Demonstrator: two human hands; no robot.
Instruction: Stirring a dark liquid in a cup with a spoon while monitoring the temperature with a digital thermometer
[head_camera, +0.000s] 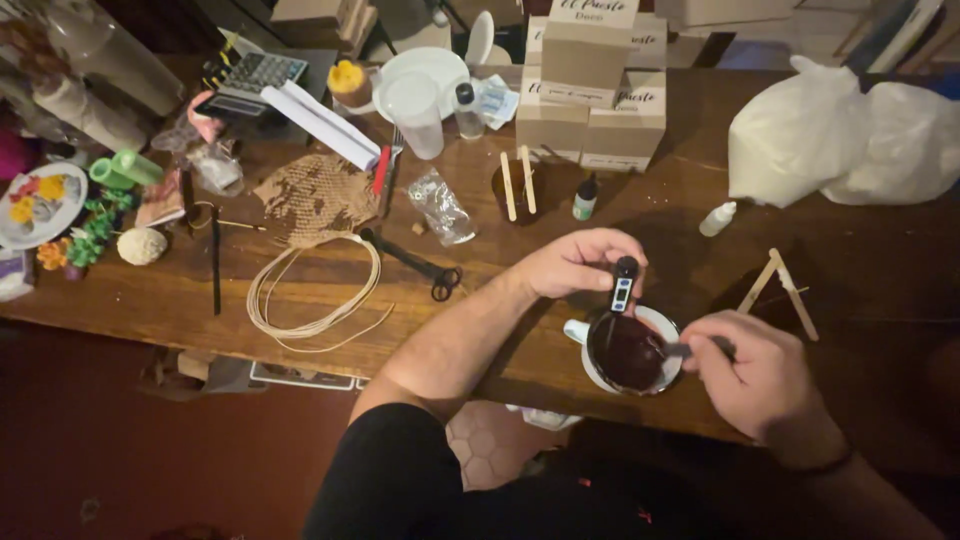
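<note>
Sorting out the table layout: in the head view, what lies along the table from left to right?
Flower plate → string ball → cord coil → scissors → left hand → cup → right hand → white bag.

**Clutter on the wooden table**

Cardboard boxes (590, 95) are stacked far centre, a white bag (845, 140) far right. A cord coil (315, 285) and black scissors (415, 263) lie left of centre; a calculator (255, 75) sits far left.

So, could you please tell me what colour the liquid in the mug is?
Dark reddish-brown liquid in a white mug, seen from the head camera.
</note>
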